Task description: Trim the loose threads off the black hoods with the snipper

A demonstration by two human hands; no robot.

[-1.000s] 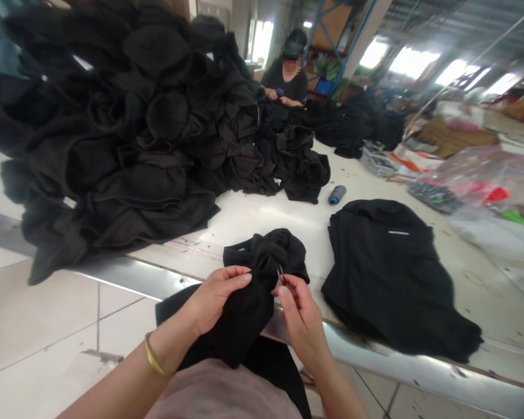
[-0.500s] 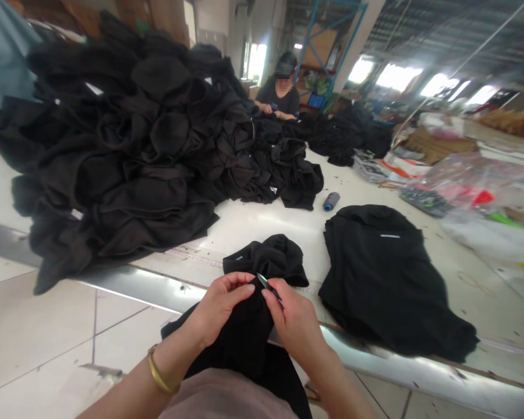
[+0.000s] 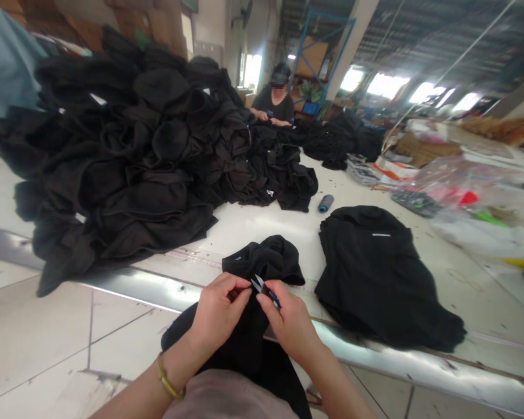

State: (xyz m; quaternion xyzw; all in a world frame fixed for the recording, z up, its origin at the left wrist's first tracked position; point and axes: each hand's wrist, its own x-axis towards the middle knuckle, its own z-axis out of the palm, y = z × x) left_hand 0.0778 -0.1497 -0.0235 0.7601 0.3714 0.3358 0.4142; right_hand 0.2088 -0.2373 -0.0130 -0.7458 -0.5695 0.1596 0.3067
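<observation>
Desk (image 3: 262, 227): black garment heap (image 3: 122, 163) at 11 o'clock, flat black garment (image 3: 371, 279) at 2 o'clock.
Left hand (image 3: 220, 308): closed, pinching held black garment (image 3: 262, 262).
Right hand (image 3: 290, 326): closed on small blue-handled snips (image 3: 265, 289).

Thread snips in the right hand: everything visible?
The small thread snips have short metal blades, slightly parted, and a blue grip. They sit in the fingertips of the right hand, tips pointing up and left toward the left hand, above black fabric held there. Whether they touch it cannot be told.
</observation>
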